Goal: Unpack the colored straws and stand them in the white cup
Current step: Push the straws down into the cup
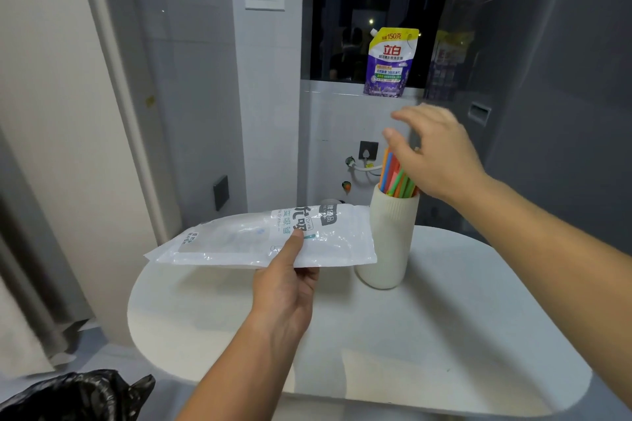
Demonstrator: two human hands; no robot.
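Note:
A tall white ribbed cup [390, 236] stands on the white table [444, 318]. A bunch of colored straws [396, 178], orange, blue, red and green, stands in it, leaning right. My right hand [434, 150] hovers over the straw tops with fingers spread; I cannot tell whether it touches them. My left hand [284, 284] holds a flat, clear plastic straw bag [266, 239] level above the table, left of the cup, thumb on top. The bag looks empty.
A purple and yellow detergent pouch [390, 61] stands on the window ledge behind. A grey appliance [547, 96] fills the right side. A black rubbish bag [75, 396] lies at the lower left. Wall sockets and a hose sit behind the cup.

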